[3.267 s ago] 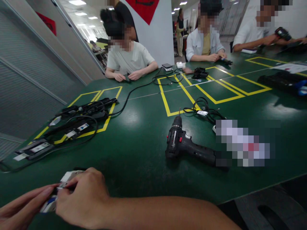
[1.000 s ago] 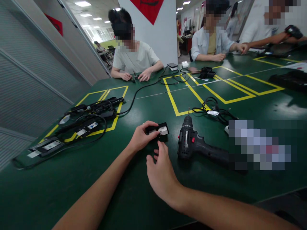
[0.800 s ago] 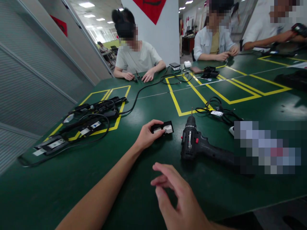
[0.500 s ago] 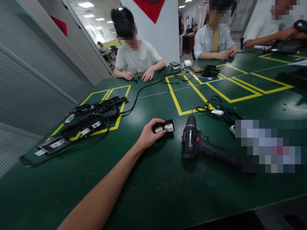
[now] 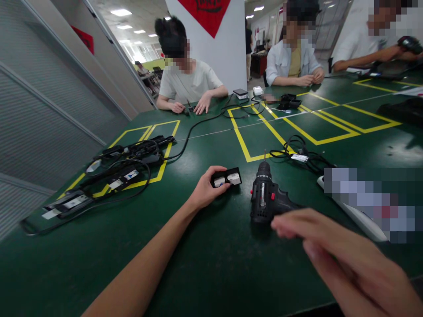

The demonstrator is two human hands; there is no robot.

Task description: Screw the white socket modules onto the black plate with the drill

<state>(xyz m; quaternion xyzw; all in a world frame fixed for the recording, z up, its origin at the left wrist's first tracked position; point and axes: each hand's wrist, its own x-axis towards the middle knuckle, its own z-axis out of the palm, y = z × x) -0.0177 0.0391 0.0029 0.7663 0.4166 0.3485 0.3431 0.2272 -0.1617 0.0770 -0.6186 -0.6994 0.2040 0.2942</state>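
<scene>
The green table (image 5: 198,268) carries everything, its surface marked out in yellow tape. Over its near right corner is the right hand (image 5: 350,255), somewhat blurred, its fingers stretched out and the thumb well apart from them. It covers most of the handle of a dark drill (image 5: 263,200); whether it touches, I cannot tell. Around the middle of the table, the left hand (image 5: 207,189) has thumb and fingers clamped on the left end of a black box (image 5: 228,179). Along the left edge lie black devices (image 5: 147,152) with looped cords. A white object (image 5: 361,218), partly pixelated, lies toward the right edge, past the drill. The drill points its bit at the far edge. Behind it is a black cable (image 5: 312,160). The box sits just left of the drill, open side up, two white pieces (image 5: 234,178) inside.
</scene>
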